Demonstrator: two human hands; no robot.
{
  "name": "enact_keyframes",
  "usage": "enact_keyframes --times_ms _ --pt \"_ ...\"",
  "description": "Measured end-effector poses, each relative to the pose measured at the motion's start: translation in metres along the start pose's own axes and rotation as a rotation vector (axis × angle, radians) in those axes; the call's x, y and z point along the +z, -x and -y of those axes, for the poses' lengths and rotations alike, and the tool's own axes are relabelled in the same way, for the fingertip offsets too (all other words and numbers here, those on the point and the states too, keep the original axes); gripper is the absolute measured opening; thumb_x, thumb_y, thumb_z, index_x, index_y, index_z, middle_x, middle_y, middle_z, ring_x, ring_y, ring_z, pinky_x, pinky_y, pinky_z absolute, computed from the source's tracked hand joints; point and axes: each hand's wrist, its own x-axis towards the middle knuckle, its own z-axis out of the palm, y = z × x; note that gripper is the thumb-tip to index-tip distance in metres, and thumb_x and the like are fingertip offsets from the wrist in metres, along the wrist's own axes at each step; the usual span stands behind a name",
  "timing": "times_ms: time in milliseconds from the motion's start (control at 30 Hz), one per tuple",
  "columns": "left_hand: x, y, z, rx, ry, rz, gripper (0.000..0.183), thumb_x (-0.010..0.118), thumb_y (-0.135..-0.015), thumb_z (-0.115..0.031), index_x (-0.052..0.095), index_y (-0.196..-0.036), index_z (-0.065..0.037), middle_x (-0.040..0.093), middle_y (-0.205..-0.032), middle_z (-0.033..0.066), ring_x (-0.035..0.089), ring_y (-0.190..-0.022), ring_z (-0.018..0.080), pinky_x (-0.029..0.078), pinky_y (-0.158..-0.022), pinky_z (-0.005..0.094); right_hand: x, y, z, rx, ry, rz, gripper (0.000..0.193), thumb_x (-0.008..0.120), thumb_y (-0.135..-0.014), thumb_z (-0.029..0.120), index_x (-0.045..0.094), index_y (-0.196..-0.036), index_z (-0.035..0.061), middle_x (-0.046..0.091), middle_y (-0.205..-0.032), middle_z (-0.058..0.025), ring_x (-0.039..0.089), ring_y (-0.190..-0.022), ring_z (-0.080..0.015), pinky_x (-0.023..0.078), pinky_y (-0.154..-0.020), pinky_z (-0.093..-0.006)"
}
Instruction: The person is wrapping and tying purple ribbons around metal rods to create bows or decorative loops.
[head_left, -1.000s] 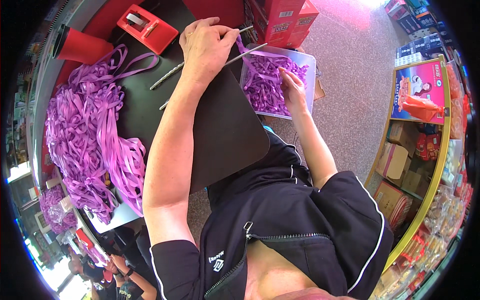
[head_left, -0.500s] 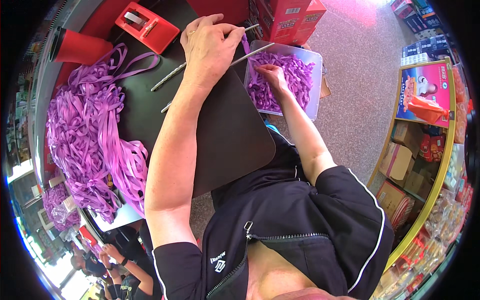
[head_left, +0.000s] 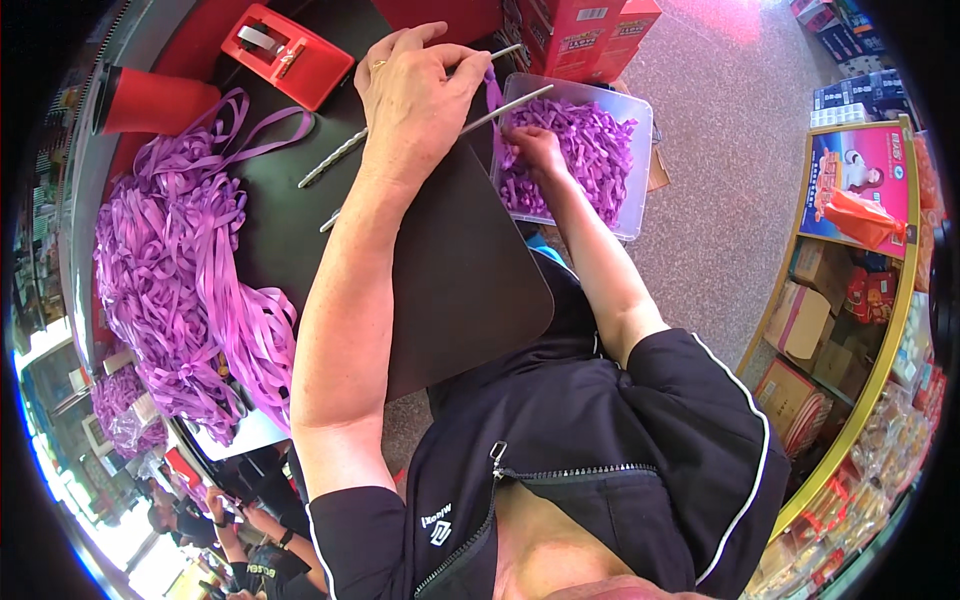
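Note:
Two thin metal rods (head_left: pixel 330 160) lie slantwise across the dark tabletop (head_left: pixel 455 290) and stick out past its right edge. Over them is my left hand (head_left: pixel 415 100), fingers bent and a ring on one. Its fingertips close at the top of a purple ribbon (head_left: pixel 493 90), partly hidden by the hand. That ribbon hangs down toward my right hand (head_left: pixel 535 150), whose fingers are pinched on its lower part. Beneath my right hand, a clear plastic bin (head_left: pixel 641 150) holds a heap of short purple ribbon pieces (head_left: pixel 600 160).
A large tangle of long purple ribbons (head_left: pixel 165 270) covers the table's left side. Behind it are a red cup (head_left: pixel 165 100) and a red tape dispenser (head_left: pixel 290 58). Red boxes (head_left: pixel 580 40) stand beyond the bin. Shelves with cartons (head_left: pixel 800 320) line the right; another person (head_left: pixel 270 550) is at lower left.
My right hand has drawn slightly left and up in the bin, its fingers nearer the hanging ribbon. My left hand stays almost in place. The person at lower left has shifted.

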Motion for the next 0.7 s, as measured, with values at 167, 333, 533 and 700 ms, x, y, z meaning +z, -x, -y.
enact_keyframes --times_ms 167,333,533,700 --pt "-0.001 0.000 0.003 -0.001 -0.010 -0.003 0.029 0.060 -0.085 -0.040 0.075 -0.094 -0.017 0.058 -0.126 0.0072 0.044 -0.123 0.0284 0.029 -0.104 0.0421 0.011 0.012 -0.015 -0.499 0.947 -0.518 0.024 0.071 -0.072 0.024 0.071 -0.085 0.0039 0.069 -0.080 -0.0145 0.069 -0.076 -0.0256 0.052 -0.072 -0.0357" --pt "-0.001 -0.001 0.002 -0.006 -0.009 0.009 0.029 0.060 -0.086 -0.040 0.075 -0.095 -0.017 0.058 -0.126 0.0069 0.044 -0.123 0.0286 0.030 -0.104 0.0421 0.014 0.018 -0.018 -0.549 0.970 -0.458 0.023 0.072 -0.076 0.024 0.069 -0.089 0.0048 0.069 -0.083 -0.0139 0.068 -0.076 -0.0237 0.052 -0.070 -0.0345" --pt "-0.002 0.001 0.002 -0.009 -0.032 0.005 0.030 0.060 -0.085 -0.040 0.075 -0.096 -0.017 0.058 -0.127 0.0064 0.044 -0.123 0.0285 0.030 -0.104 0.0422 0.013 0.030 -0.027 -0.688 0.959 -0.345 0.024 0.074 -0.077 0.017 0.058 -0.089 0.0041 0.067 -0.079 -0.0108 0.066 -0.074 -0.0220 0.050 -0.067 -0.0327" --pt "0.000 -0.003 0.001 0.004 -0.015 0.013 0.029 0.061 -0.085 -0.041 0.075 -0.095 -0.017 0.058 -0.127 0.0083 0.045 -0.122 0.0289 0.031 -0.104 0.0416 -0.017 0.038 -0.036 -0.843 1.004 -0.294 0.030 0.078 -0.074 0.018 0.054 -0.085 0.0049 0.057 -0.075 -0.0077 0.058 -0.069 -0.0216 0.047 -0.063 -0.0332"
